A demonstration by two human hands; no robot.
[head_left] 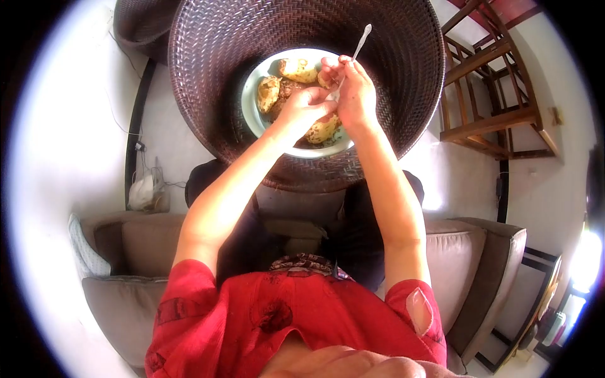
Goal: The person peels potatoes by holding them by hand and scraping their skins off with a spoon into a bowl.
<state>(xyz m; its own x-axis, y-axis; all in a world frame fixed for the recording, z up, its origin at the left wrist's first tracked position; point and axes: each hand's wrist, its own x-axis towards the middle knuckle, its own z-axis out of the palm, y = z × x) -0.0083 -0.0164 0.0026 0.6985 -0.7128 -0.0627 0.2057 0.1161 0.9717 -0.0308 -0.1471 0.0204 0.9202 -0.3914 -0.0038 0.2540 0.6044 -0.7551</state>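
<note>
A pale green bowl (250, 120) holds several yellow, brown-patched pieces that look like partly peeled potatoes, such as the piece (268, 93) at its left. Brown scraps (285, 94) lie among them. Above the bowl's right half, my right hand (357, 94) is closed round a piece of metal cutlery (361, 41), its handle sticking up past the fingers. The cutlery's working end is hidden, so I cannot tell spoon from fork. My left hand (309, 108) meets it with thumb and fingers pinched together at a small whitish spot; what they hold is unclear.
The bowl sits inside a large dark woven, basket-like piece (214, 57) with a high curved wall. A wooden chair (498, 120) stands to the right. A brown sofa (142, 246) is behind my body, and a plastic bag (146, 192) with cables lies at the left.
</note>
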